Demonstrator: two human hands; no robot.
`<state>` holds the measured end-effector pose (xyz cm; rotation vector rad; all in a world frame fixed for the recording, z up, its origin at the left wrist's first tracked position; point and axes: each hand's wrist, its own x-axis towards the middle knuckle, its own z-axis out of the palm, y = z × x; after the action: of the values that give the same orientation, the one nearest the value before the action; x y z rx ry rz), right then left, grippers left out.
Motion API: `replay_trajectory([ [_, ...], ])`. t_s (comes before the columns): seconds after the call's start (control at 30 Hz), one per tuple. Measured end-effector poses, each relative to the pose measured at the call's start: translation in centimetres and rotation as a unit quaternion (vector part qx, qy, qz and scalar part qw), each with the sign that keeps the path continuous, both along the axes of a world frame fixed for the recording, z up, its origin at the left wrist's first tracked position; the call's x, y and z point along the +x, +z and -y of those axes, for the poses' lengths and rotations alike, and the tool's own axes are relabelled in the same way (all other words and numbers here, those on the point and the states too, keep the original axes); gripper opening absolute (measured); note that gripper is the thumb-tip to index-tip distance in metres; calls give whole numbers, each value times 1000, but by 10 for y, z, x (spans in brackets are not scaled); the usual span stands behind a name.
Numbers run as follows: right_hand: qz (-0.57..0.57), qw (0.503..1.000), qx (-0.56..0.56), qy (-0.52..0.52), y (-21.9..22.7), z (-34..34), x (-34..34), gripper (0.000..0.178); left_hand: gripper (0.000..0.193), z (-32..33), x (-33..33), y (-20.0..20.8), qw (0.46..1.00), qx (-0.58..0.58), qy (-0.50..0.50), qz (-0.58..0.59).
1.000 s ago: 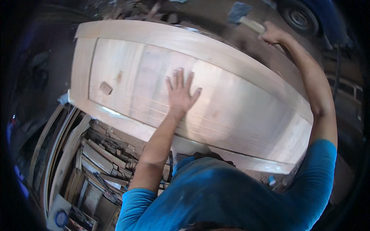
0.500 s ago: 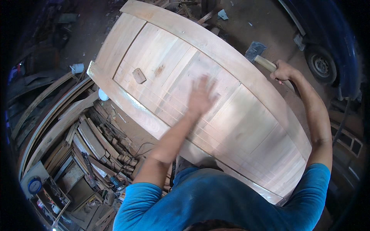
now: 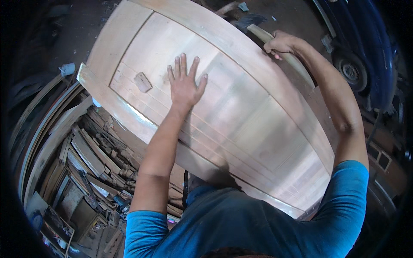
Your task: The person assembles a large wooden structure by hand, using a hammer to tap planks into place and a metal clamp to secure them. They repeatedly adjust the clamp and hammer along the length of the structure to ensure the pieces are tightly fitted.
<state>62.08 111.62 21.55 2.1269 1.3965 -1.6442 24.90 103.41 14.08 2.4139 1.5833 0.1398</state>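
Right grip is wrapped around a wooden-handled tool, dark head poking out up and left of the fist. Left grip is splayed wide, palm down on a big wooden panel that stretches out beneath it. Little wood block sits just left of that grip.
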Motion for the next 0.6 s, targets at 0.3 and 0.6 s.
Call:
replay_trajectory([
  [0.3,98,986,86,-100,19,44,84,19,69,-1,2,-4,999,35,-7,-17],
  [0.6,100,980,108,-134,31,245,54,40,67,5,2,-8,997,70,-18,10],
])
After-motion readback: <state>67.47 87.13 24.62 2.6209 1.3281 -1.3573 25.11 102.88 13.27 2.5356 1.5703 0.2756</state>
